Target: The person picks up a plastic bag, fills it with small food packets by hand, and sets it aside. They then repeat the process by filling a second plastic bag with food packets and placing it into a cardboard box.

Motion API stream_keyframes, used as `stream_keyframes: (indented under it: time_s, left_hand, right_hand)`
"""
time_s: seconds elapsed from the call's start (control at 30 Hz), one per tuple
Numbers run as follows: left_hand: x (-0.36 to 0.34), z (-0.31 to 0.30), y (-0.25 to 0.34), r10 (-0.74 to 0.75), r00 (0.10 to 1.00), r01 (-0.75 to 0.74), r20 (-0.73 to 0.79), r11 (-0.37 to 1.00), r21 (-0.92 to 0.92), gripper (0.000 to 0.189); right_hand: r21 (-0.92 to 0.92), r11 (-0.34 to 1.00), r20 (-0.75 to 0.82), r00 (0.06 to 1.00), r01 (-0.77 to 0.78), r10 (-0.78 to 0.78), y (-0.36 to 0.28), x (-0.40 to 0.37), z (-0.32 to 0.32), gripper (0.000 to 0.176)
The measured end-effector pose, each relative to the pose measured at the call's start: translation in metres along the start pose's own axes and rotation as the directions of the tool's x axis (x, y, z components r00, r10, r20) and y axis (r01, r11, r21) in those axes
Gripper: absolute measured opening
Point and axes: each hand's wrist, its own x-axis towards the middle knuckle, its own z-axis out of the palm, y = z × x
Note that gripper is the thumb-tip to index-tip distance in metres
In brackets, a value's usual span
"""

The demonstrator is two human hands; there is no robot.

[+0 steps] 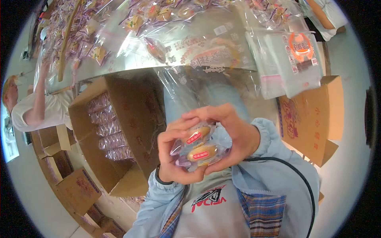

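Close to my chest, I hold a small group of individually wrapped pastries [201, 154] between both hands. Two golden ones with red labels show on top; how many lie beneath is hidden. My left hand [168, 152] curls round their left side, a dark band at its wrist. From the right, my right hand [240, 137] closes round them, fingers arched over the far edge and thumb along the near one. A clear plastic bag [180, 89] hangs over the table edge just beyond my hands.
An open carton [139, 131] with stacked packs [109, 131] stands at left. Loose wrapped pastries [164, 14] and printed bags [274, 59] lie on the metal table [131, 63]. Another carton [309, 119] stands right. A person [39, 107] works at left; another person's arm [321, 16] shows top right.
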Motion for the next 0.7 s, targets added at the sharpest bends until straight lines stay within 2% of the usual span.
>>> stream_keyframes:
  time_s: [0.03,0.1,0.13,0.17,0.2,0.27,0.3,0.4,0.43,0.5,0.57,0.6,0.63,0.7]
  left_hand:
    - [0.0,0.004,-0.005,0.025,1.0,-0.025,0.002,0.999,0.044,0.085]
    - [-0.001,0.005,-0.011,-0.022,1.0,0.022,-0.019,1.0,-0.006,0.092]
    - [-0.001,0.006,-0.013,-0.046,0.999,0.045,-0.029,0.998,-0.032,0.095]
    - [0.003,0.006,-0.009,-0.11,0.994,0.11,0.021,0.993,-0.032,0.098]
    - [0.011,0.001,-0.003,-0.121,0.986,0.121,0.118,0.993,0.0,0.093]
    - [0.027,-0.012,0.003,-0.146,0.942,0.131,0.303,0.989,0.069,0.084]
    - [0.027,-0.01,0.001,-0.14,0.962,0.118,0.233,0.988,0.104,0.073]
    - [0.024,-0.014,-0.015,-0.048,0.992,0.0,0.113,0.92,0.392,0.073]
    - [0.024,-0.01,-0.014,-0.093,0.994,0.054,0.062,0.885,0.463,0.072]
    - [0.033,-0.002,-0.011,-0.086,0.995,0.021,0.057,0.71,0.704,0.072]
    - [0.037,0.008,-0.011,-0.138,0.989,0.033,0.046,0.518,0.855,0.076]
    - [0.035,0.011,-0.013,-0.124,0.992,0.028,0.039,0.491,0.87,0.076]
    - [0.034,0.012,-0.018,-0.103,0.994,0.018,0.034,0.463,0.886,0.077]
    - [0.034,0.01,-0.021,-0.109,0.994,0.041,0.006,0.416,0.908,0.076]
  right_hand:
    - [-0.099,0.995,0.039,0.999,0.015,-0.011,-0.004,0.002,-0.002,0.083]
    - [-0.291,0.955,0.125,0.992,0.054,-0.018,-0.015,0.007,-0.009,0.079]
    - [-0.281,0.958,0.12,0.993,0.05,-0.017,-0.012,-0.001,-0.012,0.076]
    - [-0.273,0.961,0.111,0.994,0.045,-0.015,-0.005,-0.015,-0.017,0.073]
    - [-0.262,0.964,0.103,0.995,0.037,-0.011,-0.003,-0.027,-0.02,0.071]
    - [-0.268,0.958,0.033,0.993,-0.105,0.118,-0.019,-0.039,-0.027,0.065]
    - [-0.267,0.948,-0.003,0.984,-0.172,0.178,-0.025,-0.044,-0.031,0.062]
    - [-0.129,0.919,-0.035,0.928,-0.373,0.372,-0.004,-0.071,-0.043,0.059]
    - [-0.099,0.876,-0.036,0.882,-0.472,0.471,-0.006,-0.071,-0.047,0.058]
    - [-0.027,0.754,-0.023,0.754,-0.657,0.656,-0.006,-0.071,-0.051,0.057]
    - [-0.225,0.743,-0.113,0.775,-0.63,0.622,0.006,-0.067,-0.051,0.055]
    - [-0.324,0.724,-0.151,0.789,-0.609,0.595,0.012,-0.064,-0.051,0.054]
    - [-0.484,0.713,-0.175,0.855,-0.507,0.489,0.015,-0.058,-0.052,0.054]
    - [-0.754,0.59,-0.164,0.953,-0.288,0.256,0.02,-0.051,-0.05,0.054]
